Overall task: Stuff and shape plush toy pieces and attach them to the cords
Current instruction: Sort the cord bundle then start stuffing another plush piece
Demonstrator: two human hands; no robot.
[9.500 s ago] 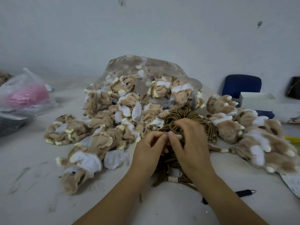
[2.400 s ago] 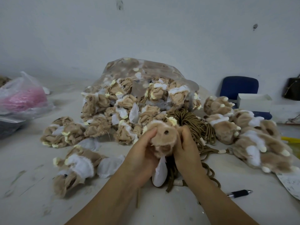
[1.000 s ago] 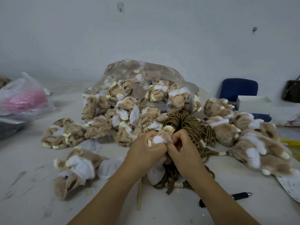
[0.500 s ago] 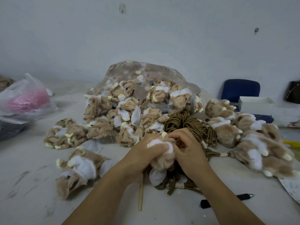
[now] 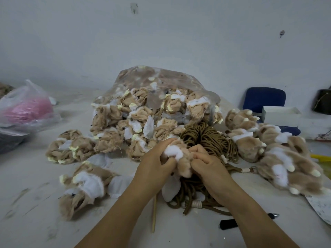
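Up close, both hands were curled tight on one tan plush piece (image 5: 182,157) with a white patch, held just above the desk (image 5: 30,179) and over the coil of brown cords (image 5: 206,138). The left hand (image 5: 155,164) wrapped its fingers over the white patch, while the right hand (image 5: 209,167) pinched the piece's tan end with bent fingers. Behind them a clear plastic bag (image 5: 161,90) spilled limp, unstuffed pieces toward the person, and one more unstuffed piece (image 5: 84,188) lay alone at the near left. Plump stuffed pieces (image 5: 279,156) were heaped to the right of the cords. A thin wooden stick (image 5: 154,213) lay under the left wrist, a black pen (image 5: 232,223) near the right forearm.
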